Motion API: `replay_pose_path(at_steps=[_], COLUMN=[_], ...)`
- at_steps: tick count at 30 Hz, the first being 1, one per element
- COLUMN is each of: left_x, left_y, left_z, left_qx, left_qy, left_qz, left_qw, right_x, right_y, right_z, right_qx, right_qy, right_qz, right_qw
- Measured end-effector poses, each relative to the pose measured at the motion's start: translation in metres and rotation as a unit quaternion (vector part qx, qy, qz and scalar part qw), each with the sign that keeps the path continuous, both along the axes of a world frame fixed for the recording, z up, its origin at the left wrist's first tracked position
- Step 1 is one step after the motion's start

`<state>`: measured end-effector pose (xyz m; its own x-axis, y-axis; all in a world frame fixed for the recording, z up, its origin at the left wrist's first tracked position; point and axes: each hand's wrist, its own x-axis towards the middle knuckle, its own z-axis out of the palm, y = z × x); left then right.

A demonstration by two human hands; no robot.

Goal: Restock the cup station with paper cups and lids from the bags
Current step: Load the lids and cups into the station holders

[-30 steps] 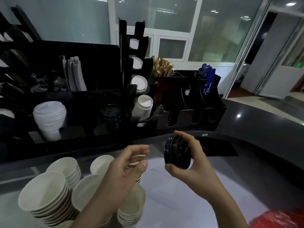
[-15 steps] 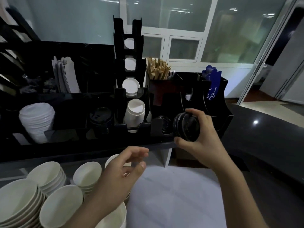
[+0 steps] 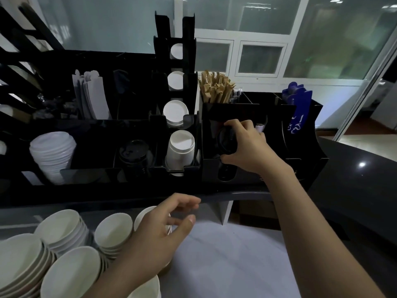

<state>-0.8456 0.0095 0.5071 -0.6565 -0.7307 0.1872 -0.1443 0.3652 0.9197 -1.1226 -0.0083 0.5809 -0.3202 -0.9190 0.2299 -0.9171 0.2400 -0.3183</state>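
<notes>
between the thumb and curled fingers of the right hand (image 3: 247,145) sits a short stack of black lids (image 3: 226,141), held on edge at the mouth of a dark slot in the black cup station (image 3: 300,168), probably so the stack slides in sideways like the black lids (image 3: 134,153) already racked well to the fingers' left. the left hand (image 3: 159,231) hovers with loosely spread fingers holding nothing, just above nested paper cups (image 3: 64,226) that stand mouth-up, likely waiting for the white cup dispenser column (image 3: 176,108). beyond the right fingertips stand wooden stirrers (image 3: 214,87). right of them, a blue packet (image 3: 297,112) carries white writing too blurred to read.
</notes>
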Motion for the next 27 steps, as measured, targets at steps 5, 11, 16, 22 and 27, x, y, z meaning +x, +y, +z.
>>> replay_pose_path(at_steps=[5,11,16,22,27], left_x=[-0.001,0.0,0.001,0.005,0.006], left_y=[-0.004,-0.006,-0.007,-0.01,-0.009], left_z=[-0.004,-0.009,-0.01,-0.015,-0.017], left_qx=[0.013,0.017,0.011,0.014,0.02], left_qy=[0.0,0.002,0.004,0.009,0.011], left_qz=[0.008,0.024,0.023,0.025,0.028], left_qw=[1.0,1.0,1.0,1.0,0.999], right_x=[-0.013,-0.017,-0.015,-0.015,-0.011], right_y=[-0.019,-0.031,-0.036,-0.035,-0.033], right_z=[-0.016,-0.026,-0.043,-0.056,-0.057], right_qx=[0.034,0.094,0.11,0.11,0.118], right_qy=[0.055,0.178,0.191,0.253,0.239], right_qz=[0.015,0.025,0.035,0.033,0.028], right_qw=[0.998,0.979,0.975,0.961,0.964])
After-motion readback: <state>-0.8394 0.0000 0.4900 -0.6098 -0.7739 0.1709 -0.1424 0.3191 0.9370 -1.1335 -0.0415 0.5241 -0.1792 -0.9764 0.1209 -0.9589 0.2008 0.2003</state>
